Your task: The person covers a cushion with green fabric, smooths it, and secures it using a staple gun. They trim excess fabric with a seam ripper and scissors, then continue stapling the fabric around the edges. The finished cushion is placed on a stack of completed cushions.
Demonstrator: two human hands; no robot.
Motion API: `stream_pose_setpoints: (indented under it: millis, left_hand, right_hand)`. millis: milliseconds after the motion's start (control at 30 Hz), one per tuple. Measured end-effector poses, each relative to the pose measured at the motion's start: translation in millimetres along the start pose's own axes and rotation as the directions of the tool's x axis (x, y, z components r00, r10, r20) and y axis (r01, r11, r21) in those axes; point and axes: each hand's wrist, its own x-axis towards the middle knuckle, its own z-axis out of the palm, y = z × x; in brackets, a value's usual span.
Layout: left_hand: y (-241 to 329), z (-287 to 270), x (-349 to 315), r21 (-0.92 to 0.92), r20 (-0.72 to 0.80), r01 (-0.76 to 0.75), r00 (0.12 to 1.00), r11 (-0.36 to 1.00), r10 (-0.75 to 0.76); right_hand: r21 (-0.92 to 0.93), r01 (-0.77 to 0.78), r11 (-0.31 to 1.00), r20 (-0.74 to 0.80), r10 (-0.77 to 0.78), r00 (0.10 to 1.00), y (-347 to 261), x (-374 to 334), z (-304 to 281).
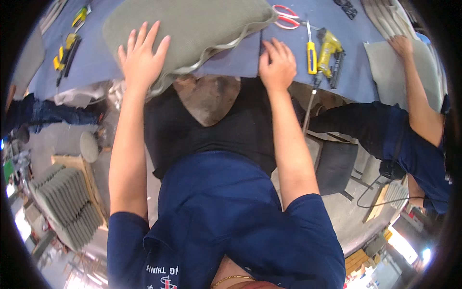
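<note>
A padded grey-green cushion (pixel 207 26) lies on the blue-covered table (pixel 231 61) in front of me. My left hand (pixel 143 62) rests flat on its left part, fingers spread. A loose pale strip of edging (pixel 211 49) runs wavily along the cushion's near edge. Just right of the cushion, my right hand (pixel 279 66) lies on the table's near edge with its fingers loosely bent and nothing visible in them. Close by on the right are red-handled scissors (pixel 286 21), a yellow-handled screwdriver (pixel 311 55) and a yellow staple gun (pixel 329 52) with a hose fitting.
At the table's left are yellow-and-black tools (pixel 67 55). A co-worker's hand (pixel 400 45) rests on grey fabric pieces (pixel 406 67) at the right. Stacked grey cushions (pixel 67 202) stand on the floor behind left, and a dark chair (pixel 337 166) is behind right.
</note>
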Motion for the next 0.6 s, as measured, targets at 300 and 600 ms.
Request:
stream_pose_setpoints:
  millis: [300, 600]
  left_hand:
    - [-6, 3, -2, -0.054, 0.004, 0.033, 0.999, 0.998, -0.033]
    - [-16, -1, 20, -0.079, 0.076, -0.006, 0.997, 0.997, 0.012]
  right_hand:
    - [-0.019, 0.047, 0.999, 0.029, -0.046, 0.998, -6, 4, -5]
    - [-0.02, 0.03, 0.999, 0.016, -0.029, 0.999, -4, 2, -4]
